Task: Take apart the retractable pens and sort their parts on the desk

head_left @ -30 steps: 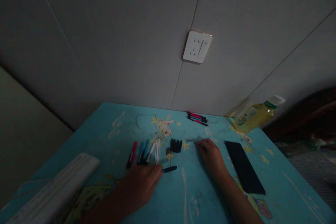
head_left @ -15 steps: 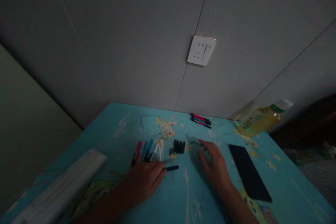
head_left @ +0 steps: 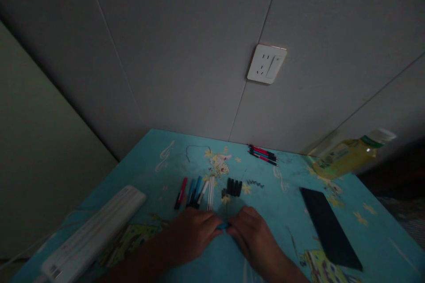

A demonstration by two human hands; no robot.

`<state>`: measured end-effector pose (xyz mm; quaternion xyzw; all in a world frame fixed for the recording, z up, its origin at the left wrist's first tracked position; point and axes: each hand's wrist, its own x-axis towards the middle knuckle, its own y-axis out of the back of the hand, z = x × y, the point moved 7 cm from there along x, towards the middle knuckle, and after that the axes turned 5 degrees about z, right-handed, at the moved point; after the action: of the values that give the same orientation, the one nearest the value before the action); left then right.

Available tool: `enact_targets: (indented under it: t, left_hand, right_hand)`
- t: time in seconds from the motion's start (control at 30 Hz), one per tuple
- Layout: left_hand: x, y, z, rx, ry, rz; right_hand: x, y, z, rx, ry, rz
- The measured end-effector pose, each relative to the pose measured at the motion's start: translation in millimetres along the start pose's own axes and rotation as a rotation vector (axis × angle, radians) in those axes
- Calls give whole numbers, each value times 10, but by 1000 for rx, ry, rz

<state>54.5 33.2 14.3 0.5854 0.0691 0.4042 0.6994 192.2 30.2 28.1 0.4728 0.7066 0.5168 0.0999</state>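
Grey wall panels (head_left: 186,53) are looming dimly behind a blue patterned tabletop (head_left: 285,212), and all the action is happening at its near middle, where a slim blue pen piece (head_left: 222,226) is lying level between two hands. Working it well is probably calling for both ends staying in one straight line, with light, even pressure, so nothing slim is bending or slipping. Now the grip: the left hand (head_left: 195,232) is pinching the left end narrowly, thumb against fingers; the right hand (head_left: 250,234) is closing just as tightly on the right end, its fingertips hiding whatever is sitting there. Just beyond, black grip sleeves (head_left: 234,187) are lining up beside white tubes (head_left: 210,192), with small springs (head_left: 255,183) lying to their right. Further out, red and dark pens (head_left: 264,154) are resting at the far edge, a dark flat slab (head_left: 328,227) is lying right, and a white power strip (head_left: 96,234) is stretching along the left.
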Motion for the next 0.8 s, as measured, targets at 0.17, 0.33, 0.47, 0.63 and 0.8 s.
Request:
enact_targets:
  t: [0.17,0.33,0.47,0.63,0.8]
  left_hand:
    - [-30,-25,-11,28,27,-112]
    - [-8,17,-14,17,-2,-105]
    - [14,75,-36,64,-27,-54]
    - [24,98,-67,70,-29,-38]
    - [11,22,-63,75,-40,-53]
  right_hand:
    - [-12,64,-158,-151,147,31]
    - [-28,156,-152,-88,161,74]
    - [-47,98,42,-5,9,46]
    - [-47,47,120,136,-113,48]
    - [-40,42,59,121,-62,23]
